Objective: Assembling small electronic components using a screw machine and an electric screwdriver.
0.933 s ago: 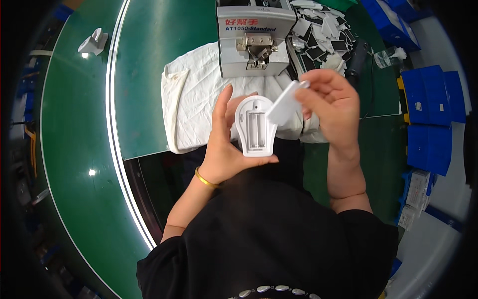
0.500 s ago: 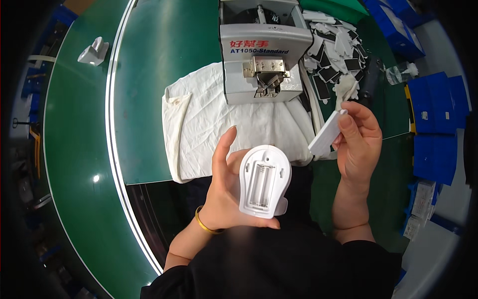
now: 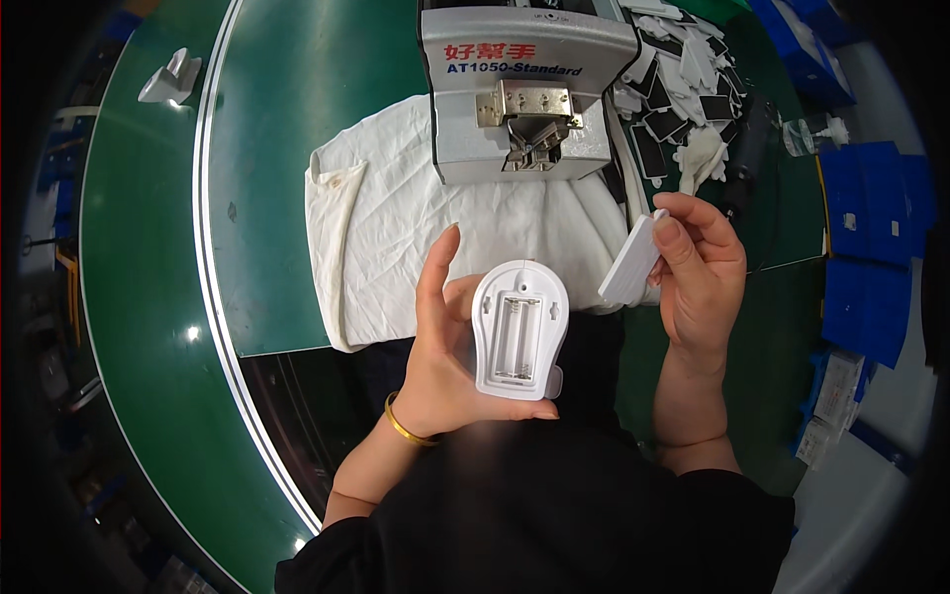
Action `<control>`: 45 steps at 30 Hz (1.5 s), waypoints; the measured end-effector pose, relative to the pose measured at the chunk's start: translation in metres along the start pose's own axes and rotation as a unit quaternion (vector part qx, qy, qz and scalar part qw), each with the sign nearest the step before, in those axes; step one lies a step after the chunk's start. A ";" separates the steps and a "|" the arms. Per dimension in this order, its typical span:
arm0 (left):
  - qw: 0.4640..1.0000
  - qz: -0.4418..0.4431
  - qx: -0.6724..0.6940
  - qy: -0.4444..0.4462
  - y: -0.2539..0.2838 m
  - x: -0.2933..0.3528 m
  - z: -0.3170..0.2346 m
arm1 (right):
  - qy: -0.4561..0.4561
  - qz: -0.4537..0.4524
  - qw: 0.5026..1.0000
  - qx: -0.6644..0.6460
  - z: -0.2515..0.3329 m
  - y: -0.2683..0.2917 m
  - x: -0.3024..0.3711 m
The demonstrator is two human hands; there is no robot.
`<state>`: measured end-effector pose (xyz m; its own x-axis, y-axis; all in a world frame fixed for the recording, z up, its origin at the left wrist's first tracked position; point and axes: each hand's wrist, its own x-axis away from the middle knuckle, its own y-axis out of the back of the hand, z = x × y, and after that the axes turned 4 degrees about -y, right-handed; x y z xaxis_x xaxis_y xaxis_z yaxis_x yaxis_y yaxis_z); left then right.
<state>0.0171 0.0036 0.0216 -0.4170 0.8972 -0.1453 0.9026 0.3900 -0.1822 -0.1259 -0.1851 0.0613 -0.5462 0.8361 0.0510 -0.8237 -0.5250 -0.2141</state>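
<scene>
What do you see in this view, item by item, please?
battery housing: 1, white, in left hand
flat cover: 1, white, in right hand
machine: 1, grey, on cloth
cloth: 1, white, on table
table: at least 1, green, under cloth
flat pieces: many, white and black, right of machine
crumpled fabric: 1, cream, beside flat pieces
moulded part: 1, white, upper left
bright strip: 1, white, left side
bottle: 1, clear, upper right
bins: several, blue, right edge
garment: 1, black, lower centre
bracelet: 1, gold, left wrist
left hand: 1, bare, centre
right hand: 1, bare, centre right
</scene>
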 end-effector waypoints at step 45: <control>0.997 -0.033 0.013 0.061 -0.016 0.000 -0.007 | 0.097 -0.183 0.722 0.661 -0.023 0.078 -0.057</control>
<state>0.0038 -0.0013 0.0315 -0.4575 0.8891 -0.0127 0.8699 0.4445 -0.2136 -0.1557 -0.2699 0.0195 -0.3288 0.8965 -0.2969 -0.4038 0.1507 0.9024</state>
